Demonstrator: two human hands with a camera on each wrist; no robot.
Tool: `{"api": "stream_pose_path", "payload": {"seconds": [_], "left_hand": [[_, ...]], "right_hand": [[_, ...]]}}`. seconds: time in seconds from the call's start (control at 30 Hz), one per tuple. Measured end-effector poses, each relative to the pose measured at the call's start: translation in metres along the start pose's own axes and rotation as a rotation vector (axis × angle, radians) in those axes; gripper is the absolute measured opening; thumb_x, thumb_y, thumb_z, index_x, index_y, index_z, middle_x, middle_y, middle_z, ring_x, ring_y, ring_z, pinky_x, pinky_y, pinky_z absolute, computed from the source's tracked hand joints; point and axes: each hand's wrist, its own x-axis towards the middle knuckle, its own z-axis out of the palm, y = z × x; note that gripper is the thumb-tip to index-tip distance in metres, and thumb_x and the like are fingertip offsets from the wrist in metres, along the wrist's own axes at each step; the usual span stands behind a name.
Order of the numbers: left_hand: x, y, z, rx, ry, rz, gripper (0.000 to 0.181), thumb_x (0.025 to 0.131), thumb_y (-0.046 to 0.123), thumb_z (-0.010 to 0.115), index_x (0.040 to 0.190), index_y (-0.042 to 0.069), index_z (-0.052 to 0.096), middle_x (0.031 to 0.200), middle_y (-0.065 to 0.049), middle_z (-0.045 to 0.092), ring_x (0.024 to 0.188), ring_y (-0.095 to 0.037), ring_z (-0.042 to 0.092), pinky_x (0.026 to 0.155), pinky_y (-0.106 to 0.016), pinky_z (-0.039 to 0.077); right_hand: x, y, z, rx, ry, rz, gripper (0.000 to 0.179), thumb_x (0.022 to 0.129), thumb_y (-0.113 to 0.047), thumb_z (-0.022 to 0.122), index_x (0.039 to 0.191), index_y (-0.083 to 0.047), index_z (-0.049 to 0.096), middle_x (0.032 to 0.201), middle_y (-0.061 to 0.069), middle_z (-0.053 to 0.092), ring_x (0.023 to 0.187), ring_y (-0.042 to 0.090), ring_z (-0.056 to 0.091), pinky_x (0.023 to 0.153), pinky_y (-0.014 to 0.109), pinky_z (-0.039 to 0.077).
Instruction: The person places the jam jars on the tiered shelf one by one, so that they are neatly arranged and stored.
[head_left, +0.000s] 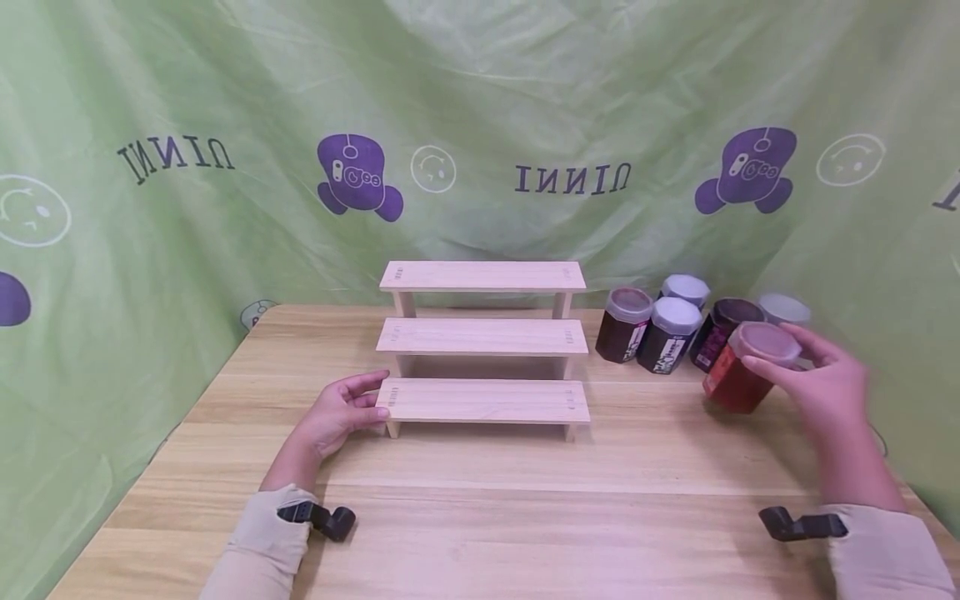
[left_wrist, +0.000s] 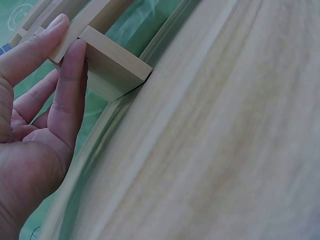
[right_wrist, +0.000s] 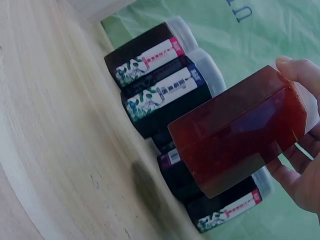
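Five jars, none yet shelved; right hand clamped on a red jar, left hand pinching the stepped rack.

A creased green curtain with purple cartoon figures fills the upper frame; a wood-grain bench spans the lower.

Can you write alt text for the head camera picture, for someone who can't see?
A person's right hand holds a red jar near five other jars on a wooden table, while the left hand grips the lowest step of a three-step wooden stand at its left end. A green printed sheet hangs behind.
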Motion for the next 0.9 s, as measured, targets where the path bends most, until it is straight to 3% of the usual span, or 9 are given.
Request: {"api": "stream_pose_path", "payload": {"seconds": [0.33,0.5,0.9], "left_hand": [[0.0,0.0,0.0,-0.002,-0.004,0.009,0.077,0.076,-0.016,0.07,0.144,-0.013,0.033,0.118,-0.008,0.061,0.096,-0.019,0.067,0.072,-0.034,0.062],[-0.001,-0.001,-0.001,-0.005,-0.009,0.013,0.077,0.076,-0.016,0.07,0.143,-0.013,0.033,0.117,-0.007,0.062,0.096,-0.018,0.067,0.071,-0.034,0.062],[0.0,-0.001,0.0,0.007,0.005,0.001,0.076,0.077,-0.017,0.069,0.144,-0.012,0.033,0.12,-0.01,0.061,0.097,-0.019,0.067,0.074,-0.035,0.062]], "right_hand": [[-0.005,-0.01,0.009,0.006,-0.019,-0.043,0.078,0.076,-0.028,0.085,0.145,-0.027,0.048,0.146,0.003,0.048,0.095,-0.004,0.05,0.069,0.001,0.044],[-0.008,-0.014,0.013,0.022,-0.022,-0.069,0.077,0.076,-0.026,0.086,0.144,-0.026,0.05,0.13,-0.006,0.056,0.097,-0.001,0.051,0.07,0.002,0.044],[-0.014,-0.027,0.021,0.052,-0.021,-0.078,0.078,0.076,-0.025,0.086,0.145,-0.022,0.049,0.116,-0.011,0.057,0.098,0.003,0.052,0.07,0.003,0.046]]}}
